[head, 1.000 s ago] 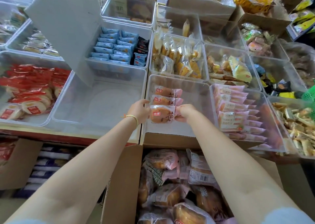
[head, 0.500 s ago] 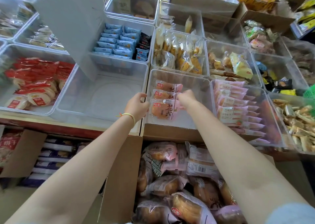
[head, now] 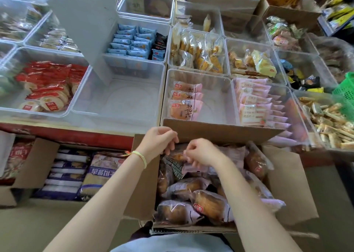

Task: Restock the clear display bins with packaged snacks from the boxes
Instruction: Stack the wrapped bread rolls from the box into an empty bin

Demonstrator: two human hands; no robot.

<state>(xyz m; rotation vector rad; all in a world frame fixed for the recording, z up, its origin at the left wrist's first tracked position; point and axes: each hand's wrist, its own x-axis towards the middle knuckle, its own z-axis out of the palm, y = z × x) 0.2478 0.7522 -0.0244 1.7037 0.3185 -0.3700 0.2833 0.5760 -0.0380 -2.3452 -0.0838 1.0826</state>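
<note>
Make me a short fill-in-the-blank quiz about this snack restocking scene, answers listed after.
1. The clear bin above the open box holds ____ pink bread packs.
2. The wristband is on the ____ hand.
3. The right hand reaches into the ____.

Answers: three; left; box
</note>
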